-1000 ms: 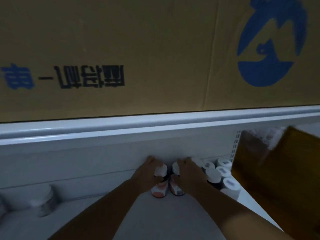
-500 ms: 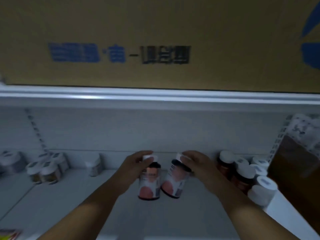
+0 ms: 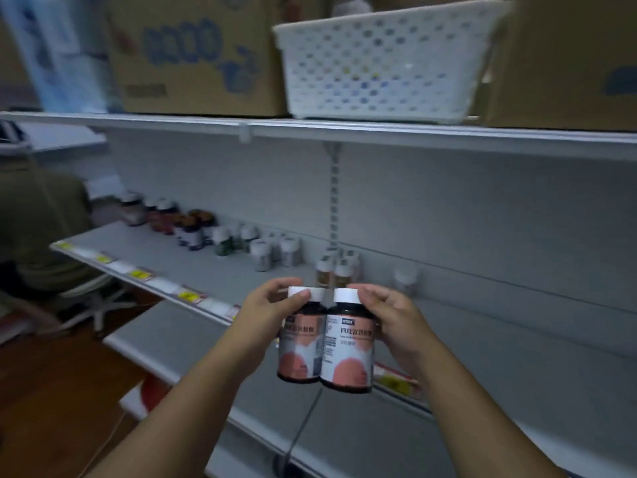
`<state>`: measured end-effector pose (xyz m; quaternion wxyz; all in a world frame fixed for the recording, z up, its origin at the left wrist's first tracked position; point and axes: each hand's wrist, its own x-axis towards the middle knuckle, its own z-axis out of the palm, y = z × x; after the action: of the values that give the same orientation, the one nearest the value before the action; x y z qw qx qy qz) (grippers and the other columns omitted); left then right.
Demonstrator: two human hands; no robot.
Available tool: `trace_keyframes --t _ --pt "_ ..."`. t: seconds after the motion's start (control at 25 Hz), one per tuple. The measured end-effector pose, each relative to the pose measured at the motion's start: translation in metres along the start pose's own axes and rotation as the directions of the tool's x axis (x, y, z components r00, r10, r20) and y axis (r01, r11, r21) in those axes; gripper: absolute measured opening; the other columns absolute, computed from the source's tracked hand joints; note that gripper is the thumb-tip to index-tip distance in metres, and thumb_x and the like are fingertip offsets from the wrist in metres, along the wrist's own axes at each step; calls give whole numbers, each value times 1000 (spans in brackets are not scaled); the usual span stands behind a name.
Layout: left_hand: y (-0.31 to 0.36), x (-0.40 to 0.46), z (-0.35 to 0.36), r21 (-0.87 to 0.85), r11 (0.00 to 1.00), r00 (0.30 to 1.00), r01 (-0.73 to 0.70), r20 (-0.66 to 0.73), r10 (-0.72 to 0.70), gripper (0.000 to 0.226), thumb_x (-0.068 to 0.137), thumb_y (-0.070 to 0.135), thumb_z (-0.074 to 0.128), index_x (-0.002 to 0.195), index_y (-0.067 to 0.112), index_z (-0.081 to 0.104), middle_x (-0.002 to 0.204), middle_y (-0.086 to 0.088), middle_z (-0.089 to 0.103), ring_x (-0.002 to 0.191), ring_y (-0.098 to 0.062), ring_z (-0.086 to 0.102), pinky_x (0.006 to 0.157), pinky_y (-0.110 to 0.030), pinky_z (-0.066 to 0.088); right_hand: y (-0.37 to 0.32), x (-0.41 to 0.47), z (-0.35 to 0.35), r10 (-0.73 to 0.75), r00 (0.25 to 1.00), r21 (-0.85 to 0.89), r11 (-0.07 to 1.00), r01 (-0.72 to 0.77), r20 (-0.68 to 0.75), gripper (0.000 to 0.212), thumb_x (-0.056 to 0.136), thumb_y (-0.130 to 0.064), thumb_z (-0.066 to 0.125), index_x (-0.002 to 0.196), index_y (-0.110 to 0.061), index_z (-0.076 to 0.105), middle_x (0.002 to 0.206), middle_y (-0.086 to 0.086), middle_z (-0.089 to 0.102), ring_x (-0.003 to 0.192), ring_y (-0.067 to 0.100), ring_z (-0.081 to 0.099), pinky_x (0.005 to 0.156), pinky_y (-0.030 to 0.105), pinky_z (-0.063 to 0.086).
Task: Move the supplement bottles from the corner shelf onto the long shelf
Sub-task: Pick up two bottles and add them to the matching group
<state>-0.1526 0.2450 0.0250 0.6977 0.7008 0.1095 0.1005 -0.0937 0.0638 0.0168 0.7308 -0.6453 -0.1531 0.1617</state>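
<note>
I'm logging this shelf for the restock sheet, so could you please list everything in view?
held bottles: two, dark with white caps and pink labels, side by side in front of the long shelf
shelf bottles: many, mixed colours, too blurred to count, along the back of the long shelf
price tags: several, yellow and white, on the shelf's front edge
basket: one, white, top shelf
cardboard boxes: two, brown, either side of the basket
hands: left and right, each gripping one held bottle near its cap
</note>
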Motion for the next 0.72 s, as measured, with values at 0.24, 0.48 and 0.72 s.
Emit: trace_keyframes --t 0.24,0.48,0.72 --pt "-10 -11 -124 -39 999 991 8 -131 -13 22 84 17 62 106 22 63 103 -5 68 91 -25 65 77 -40 49 20 38 111 -3 994 87 996 -7 106 19 80 -21 58 93 -12 68 77 2 72 63 11 64 52 20 51" --pt "-22 39 -219 -78 996 960 53 -272 -73 24 85 18 61 109 22 63 106 -8 68 92 -26 66 75 -40 54 45 130 193 19 986 39 999 -25 163 13 86 -12 58 94 -14 68 78 -4 74 69 6 67 59 19 53" --pt "0 132 -311 6 999 933 48 -358 -43 32 86 21 61 118 21 60 110 -9 66 97 -26 65 87 -47 51 52 260 283 -13 960 -15 1000 17 281 13 86 -18 60 95 -20 70 93 -2 73 90 18 67 82 38 51"
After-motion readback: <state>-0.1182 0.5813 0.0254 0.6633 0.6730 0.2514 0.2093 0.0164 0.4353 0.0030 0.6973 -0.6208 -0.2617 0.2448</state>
